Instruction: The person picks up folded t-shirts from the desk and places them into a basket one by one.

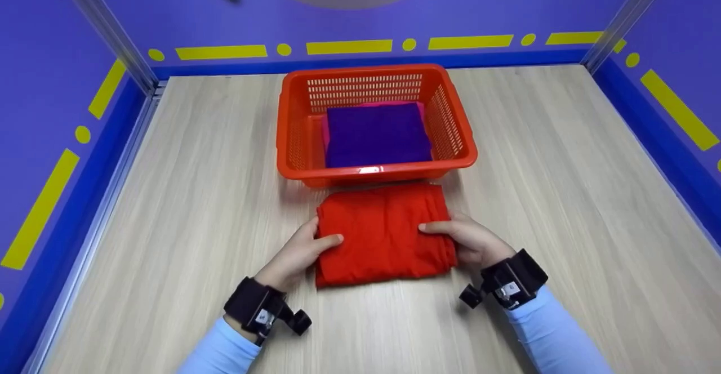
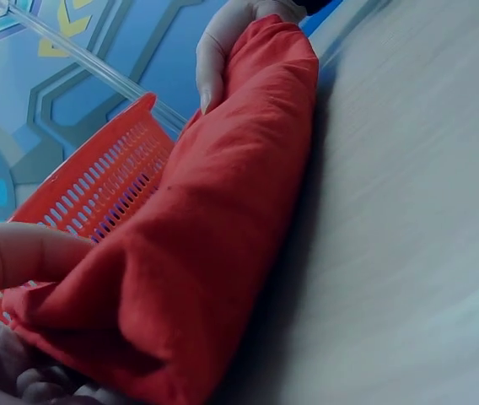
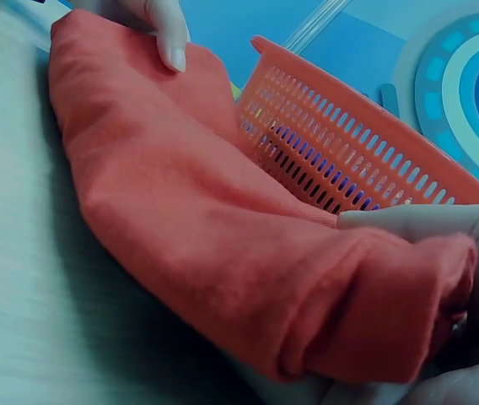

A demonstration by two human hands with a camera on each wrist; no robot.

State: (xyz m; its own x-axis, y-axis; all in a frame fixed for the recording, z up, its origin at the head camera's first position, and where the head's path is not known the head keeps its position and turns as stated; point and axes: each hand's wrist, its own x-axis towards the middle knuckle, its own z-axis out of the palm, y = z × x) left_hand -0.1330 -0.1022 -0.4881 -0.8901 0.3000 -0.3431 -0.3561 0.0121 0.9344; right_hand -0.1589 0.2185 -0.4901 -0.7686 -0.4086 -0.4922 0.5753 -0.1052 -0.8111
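Note:
A folded red cloth (image 1: 383,239) is held flat between both hands, just in front of the orange-red plastic basket (image 1: 293,165). My left hand (image 1: 301,250) grips its left edge, thumb on top and fingers underneath. At the opposite edge my right hand (image 1: 476,239) pinches the cloth the same way. In the right wrist view the folded layers of the red cloth (image 3: 180,186) show at the end, with a shadow beneath on the table. Inside the basket lies a folded dark purple cloth (image 1: 377,134) on top of a pink cloth (image 1: 421,110).
The wood-grain table (image 1: 197,194) runs back to a blue-purple wall (image 1: 349,25) with yellow marks. Side walls with metal corner posts (image 1: 107,25) enclose it left and right. The basket's slotted side (image 2: 113,181) rises close behind the red cloth.

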